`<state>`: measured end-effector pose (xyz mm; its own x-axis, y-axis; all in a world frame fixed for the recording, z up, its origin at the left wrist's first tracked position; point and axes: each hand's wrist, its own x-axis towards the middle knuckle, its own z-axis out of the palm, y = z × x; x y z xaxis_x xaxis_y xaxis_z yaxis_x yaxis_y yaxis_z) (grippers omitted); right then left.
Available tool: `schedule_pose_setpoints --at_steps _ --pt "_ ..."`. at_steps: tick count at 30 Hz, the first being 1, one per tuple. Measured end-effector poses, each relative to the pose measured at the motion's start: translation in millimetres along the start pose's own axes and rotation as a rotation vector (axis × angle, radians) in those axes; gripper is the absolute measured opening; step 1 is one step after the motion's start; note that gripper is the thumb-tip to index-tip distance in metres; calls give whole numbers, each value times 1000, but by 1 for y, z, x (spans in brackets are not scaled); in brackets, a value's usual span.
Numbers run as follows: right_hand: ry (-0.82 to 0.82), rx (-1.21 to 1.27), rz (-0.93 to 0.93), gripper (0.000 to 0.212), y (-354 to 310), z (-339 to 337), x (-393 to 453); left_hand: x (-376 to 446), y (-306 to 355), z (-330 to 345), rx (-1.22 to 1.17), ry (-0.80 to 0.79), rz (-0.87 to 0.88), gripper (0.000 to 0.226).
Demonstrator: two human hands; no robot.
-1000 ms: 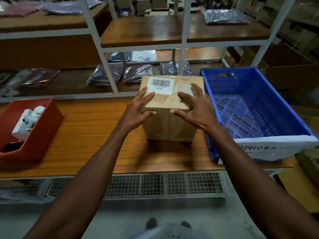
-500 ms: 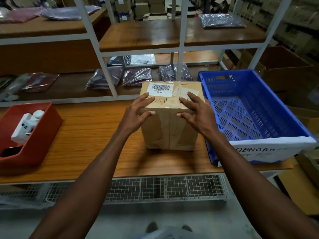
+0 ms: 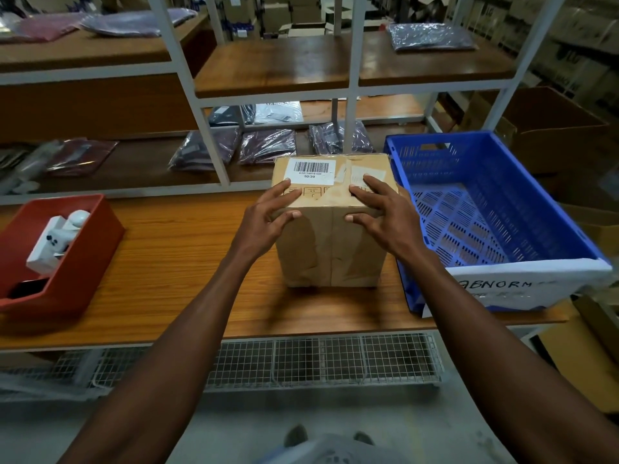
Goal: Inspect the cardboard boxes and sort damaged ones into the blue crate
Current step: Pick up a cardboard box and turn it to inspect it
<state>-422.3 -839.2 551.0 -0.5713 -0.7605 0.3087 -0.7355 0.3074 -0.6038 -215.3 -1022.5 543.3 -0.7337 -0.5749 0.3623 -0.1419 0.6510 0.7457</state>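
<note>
A brown cardboard box (image 3: 330,249) stands upright on the wooden table (image 3: 174,262), with a barcode label on top and creased tape down its wrinkled front. My left hand (image 3: 268,219) holds the box's top front edge on the left, fingers spread on top and thumb on the front face. My right hand (image 3: 385,216) holds the same edge on the right in the same way. The blue crate (image 3: 469,229) sits directly to the right of the box, with nothing in it and a white label reading "ABNORM" on its near wall.
A red bin (image 3: 77,262) holding white objects sits at the table's left. White-framed shelves (image 3: 348,78) behind the table carry plastic-wrapped garments (image 3: 268,145). Large cardboard boxes (image 3: 562,128) stand at the right. A wire mesh shelf (image 3: 318,360) runs under the table.
Both hands have come down from hovering with splayed fingers to settle on the box's top front edge, thumbs now against the front face. The box stays beside the crate.
</note>
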Motion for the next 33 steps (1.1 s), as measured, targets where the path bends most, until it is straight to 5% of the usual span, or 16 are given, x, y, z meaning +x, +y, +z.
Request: schedule_pose_setpoints --at_steps 9,17,20,25,28,33 --pt "66 65 -19 61 5 1 -1 -2 -2 1 -31 55 -20 43" --pt "207 199 -4 52 -7 -3 12 8 16 0 -11 310 -49 38" --pt "211 227 63 50 -12 -3 26 9 24 13 -39 455 -264 72" --pt "173 224 173 56 -11 1 55 -22 5 51 57 26 -531 158" --pt "139 288 227 76 -6 10 61 -42 -13 62 144 6 -588 155" --pt "-25 203 322 143 10 43 32 -30 -22 53 81 20 -516 136"
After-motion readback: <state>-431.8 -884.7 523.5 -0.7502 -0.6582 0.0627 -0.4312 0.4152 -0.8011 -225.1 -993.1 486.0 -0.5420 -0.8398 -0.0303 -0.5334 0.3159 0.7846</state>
